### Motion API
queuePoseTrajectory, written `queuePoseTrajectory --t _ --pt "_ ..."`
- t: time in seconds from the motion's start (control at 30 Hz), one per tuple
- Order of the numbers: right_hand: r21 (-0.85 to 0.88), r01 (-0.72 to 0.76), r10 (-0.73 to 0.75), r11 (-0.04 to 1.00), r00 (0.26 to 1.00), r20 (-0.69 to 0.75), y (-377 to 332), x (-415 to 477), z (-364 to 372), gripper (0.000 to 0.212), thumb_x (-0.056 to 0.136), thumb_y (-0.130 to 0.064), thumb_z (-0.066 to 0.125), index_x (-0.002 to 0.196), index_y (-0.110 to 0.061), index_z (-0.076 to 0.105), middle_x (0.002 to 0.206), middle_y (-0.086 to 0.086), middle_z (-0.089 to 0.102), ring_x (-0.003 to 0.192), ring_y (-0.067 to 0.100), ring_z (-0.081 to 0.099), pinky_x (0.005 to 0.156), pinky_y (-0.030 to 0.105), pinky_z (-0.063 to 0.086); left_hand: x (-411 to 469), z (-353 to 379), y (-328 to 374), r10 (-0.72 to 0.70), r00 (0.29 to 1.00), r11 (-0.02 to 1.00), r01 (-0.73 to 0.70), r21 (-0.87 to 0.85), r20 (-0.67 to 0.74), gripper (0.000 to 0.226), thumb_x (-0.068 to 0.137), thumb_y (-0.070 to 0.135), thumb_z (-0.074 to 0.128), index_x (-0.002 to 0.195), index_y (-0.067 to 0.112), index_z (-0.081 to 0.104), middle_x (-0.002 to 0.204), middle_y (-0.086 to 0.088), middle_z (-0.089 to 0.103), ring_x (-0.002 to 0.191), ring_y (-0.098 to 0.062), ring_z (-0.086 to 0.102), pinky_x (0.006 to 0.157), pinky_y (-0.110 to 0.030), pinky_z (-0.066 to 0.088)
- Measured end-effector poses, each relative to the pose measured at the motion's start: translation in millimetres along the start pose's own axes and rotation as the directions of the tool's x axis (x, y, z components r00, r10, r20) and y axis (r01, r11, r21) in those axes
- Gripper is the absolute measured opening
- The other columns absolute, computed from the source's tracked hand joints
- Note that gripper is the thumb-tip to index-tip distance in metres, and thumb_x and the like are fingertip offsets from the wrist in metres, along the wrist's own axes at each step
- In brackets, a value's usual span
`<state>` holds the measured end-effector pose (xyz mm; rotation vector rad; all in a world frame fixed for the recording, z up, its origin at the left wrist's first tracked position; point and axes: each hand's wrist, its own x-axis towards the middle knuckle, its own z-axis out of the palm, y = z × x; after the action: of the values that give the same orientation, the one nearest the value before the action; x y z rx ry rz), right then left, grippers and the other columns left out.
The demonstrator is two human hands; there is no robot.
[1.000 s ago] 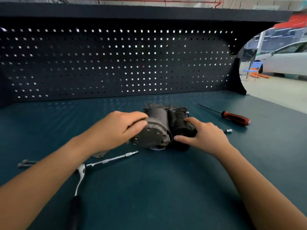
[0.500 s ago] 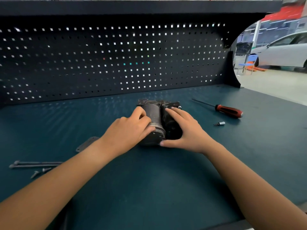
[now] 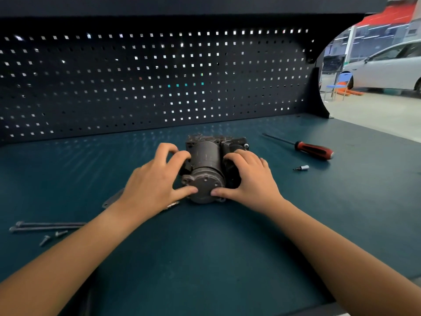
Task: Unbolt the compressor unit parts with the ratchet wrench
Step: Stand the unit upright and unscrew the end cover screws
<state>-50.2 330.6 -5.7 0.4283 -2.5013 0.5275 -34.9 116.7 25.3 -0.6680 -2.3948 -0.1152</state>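
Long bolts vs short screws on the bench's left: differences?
The two long dark-grey metal bolts are far longer than the two short silver screws. The bolts lie parallel, side by side, heads to the left; the screws lie slanted, nearer the person. All rest loose on the teal bench top.

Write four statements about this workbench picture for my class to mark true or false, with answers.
1. The left hand and right hand both grip the compressor unit. True.
2. The red-handled screwdriver lies left of the unit. False: it lies to its right.
3. Two long bolts lie on the bench at far left. True.
4. The small bit touches the screwdriver. False: they lie apart.
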Motion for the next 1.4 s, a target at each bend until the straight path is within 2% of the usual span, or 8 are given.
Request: queuePoseTrajectory --t 0.17,0.37,0.53,0.63,0.77,0.9,1.13,1.4 --pt "0.130 0.023 -0.026 0.991 0.999 0.024 1.5 0.8 -2.6 0.077 0.065 -0.050 0.077 0.127 -0.013 0.049 0.126 0.003 0.046 0.122 0.020 0.036 0.101 0.029 0.030 7.7 11.9 -13.0 -0.219 0.943 0.921 0.285 -0.267 0.252 0.069 0.070 0.053 0.069 0.129 0.026 0.043 0.129 0.010 0.043 0.093 -0.007 0.052 0.081 -0.030 0.043" --pt "0.129 0.038 -0.047 0.991 0.997 0.064 5.6 0.3 -4.6 0.075 0.069 -0.047 0.076 0.130 -0.015 0.046 0.130 0.004 0.042 0.125 0.020 0.033 0.102 0.032 0.032 9.4 18.2 -16.3 -0.215 0.962 0.912 0.259 -0.317 0.167 0.064 0.066 0.052 0.071 0.120 0.022 0.054 0.113 0.012 0.058 0.088 -0.007 0.056 0.083 -0.034 0.047" --pt "0.096 0.045 -0.051 0.994 0.997 0.058 4.1 -0.3 -4.4 0.077 0.070 -0.049 0.074 0.134 -0.017 0.045 0.133 0.005 0.041 0.127 0.022 0.034 0.104 0.039 0.034 9.6 21.9 -18.2 -0.179 0.968 0.871 0.239 -0.430 0.174 0.064 0.066 0.048 0.073 0.121 0.026 0.050 0.118 0.017 0.046 0.097 -0.002 0.052 0.085 -0.028 0.041" --pt "0.068 0.150 -0.152 0.986 0.988 0.028 -0.4 -1.8 -7.0 0.069 0.073 -0.040 0.076 0.134 -0.020 0.050 0.139 0.013 0.040 0.131 0.030 0.036 0.104 0.048 0.034 1.7 22.7 -14.0 -0.219 0.974 0.867 0.223 -0.446 0.061 0.054 0.067 0.041 0.075 0.113 0.024 0.052 0.108 0.015 0.042 0.085 -0.002 0.054 0.078 -0.029 0.043" --pt "-0.025 0.391 -0.392 0.920 0.917 -0.079 -7.2 -2.9 -6.5 0.049 0.067 -0.022 0.081 0.114 -0.013 0.068 0.124 0.018 0.057 0.121 0.040 0.049 0.093 0.064 0.037 -7.6 13.8 -11.0 -0.031 0.999 0.936 0.025 -0.352 -0.012 0.034 0.073 0.030 0.075 0.100 0.018 0.060 0.098 0.015 0.044 0.074 -0.004 0.054 0.069 -0.033 0.050" --pt "-0.016 0.498 -0.494 0.867 0.857 -0.146 -14.2 -2.9 -8.6 0.039 0.065 -0.020 0.078 0.103 -0.011 0.072 0.097 0.014 0.066 0.093 0.034 0.063 0.081 0.049 0.047 -13.2 5.5 -11.3 0.027 0.999 0.953 -0.012 -0.302 0.045 0.028 0.073 0.030 0.074 0.094 0.014 0.064 0.098 0.013 0.045 0.076 -0.014 0.058 0.069 -0.040 0.052" --pt "0.037 0.452 -0.439 0.891 0.880 -0.183 -19.1 -5.9 -18.7 0.030 0.063 -0.025 0.079 0.088 -0.010 0.074 0.080 0.005 0.067 0.075 0.028 0.064 0.070 0.037 0.047 -2.2 -10.8 -6.2 0.079 0.996 0.954 -0.067 -0.291 0.032 0.018 0.077 0.022 0.073 0.091 0.013 0.067 0.087 0.011 0.054 0.076 -0.016 0.059 0.069 -0.043 0.051" --pt "0.079 0.329 -0.303 0.941 0.923 -0.237 -14.5 -4.0 -23.9 0.022 0.064 -0.026 0.075 0.071 -0.005 0.071 0.076 0.008 0.065 0.072 0.031 0.061 0.066 0.044 0.050 36.6 -22.6 11.2 0.238 0.953 0.951 -0.190 -0.243 0.188 0.021 0.087 0.026 0.061 0.106 0.017 0.064 0.098 0.005 0.052 0.091 -0.017 0.053 0.083 -0.035 0.043"
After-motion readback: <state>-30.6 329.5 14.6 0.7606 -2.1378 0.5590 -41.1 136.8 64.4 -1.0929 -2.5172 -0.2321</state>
